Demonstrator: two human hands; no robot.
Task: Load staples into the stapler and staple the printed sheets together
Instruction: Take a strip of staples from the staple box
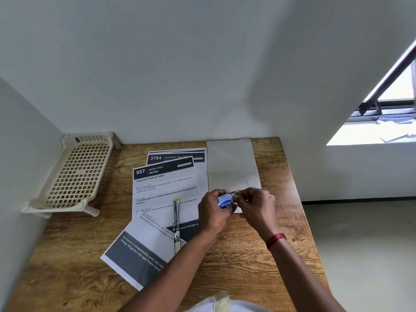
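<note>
**Step in hand: withdrawing staples from the box.**

1. Position. The staple box (225,200), small and blue, is held above the desk (74,255) towards its right edge, over the near corner of a blank white sheet (231,165). The left hand (213,210) is clenched round the body of the box. The right hand (256,203) pinches the box at its open end, on a grey piece that protrudes there. Whether that piece is an inner tray or a staple strip cannot be told.

2. Receiving part. The stapler (176,221) lies untouched on the printed sheets (164,194) near the middle of the desk, just left of the left hand, with its yellow tip towards the far edge. It appears to be opened out flat, channel upward.

3. Recommended technique.
   - Keep the left-hand grip on the broad faces of the box; squeezing the open end is likely to jam the contents.
   - Draw the grey piece straight out along the long axis of the box. Twisting could snap a strip.
   - Keep the open end level or slightly raised so that nothing slides out onto the sheets.
   - Take one strip only, holding it by its sides.

4. Paper. The printed sheets are fanned out and misaligned; square them before stapling.
</note>
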